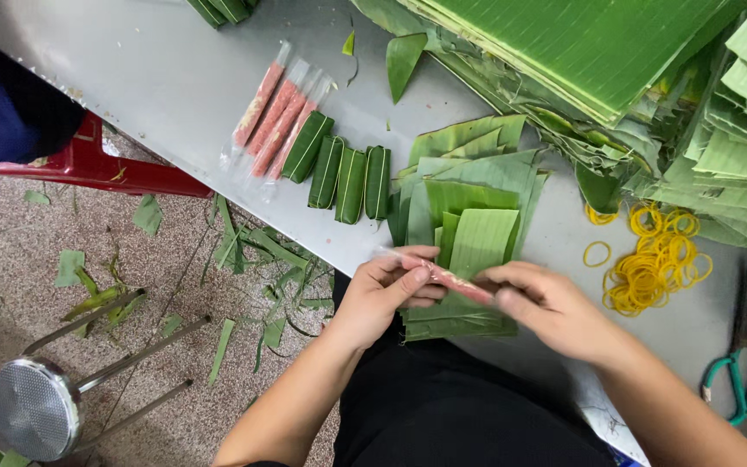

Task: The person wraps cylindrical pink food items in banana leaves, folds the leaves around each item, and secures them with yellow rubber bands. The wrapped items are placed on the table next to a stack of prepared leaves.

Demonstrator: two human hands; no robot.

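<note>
My left hand point(384, 292) and my right hand point(546, 307) together hold a thin pink sausage stick in clear plastic point(450, 278) just above a pile of cut banana leaf pieces point(469, 229). The left fingers pinch its left end, the right fingers its right end. Three more plastic-wrapped pink sticks point(277, 112) lie on the grey table point(157, 69) to the left. Beside them lie several finished leaf-wrapped rolls point(343, 169).
Large stacks of banana leaves point(598, 52) fill the table's far right. Yellow rubber bands point(654, 259) lie right of the leaf pile. Green-handled scissors point(741, 363) are at the right edge. A red stool point(101, 164), a metal stool point(32, 406) and leaf scraps are on the floor.
</note>
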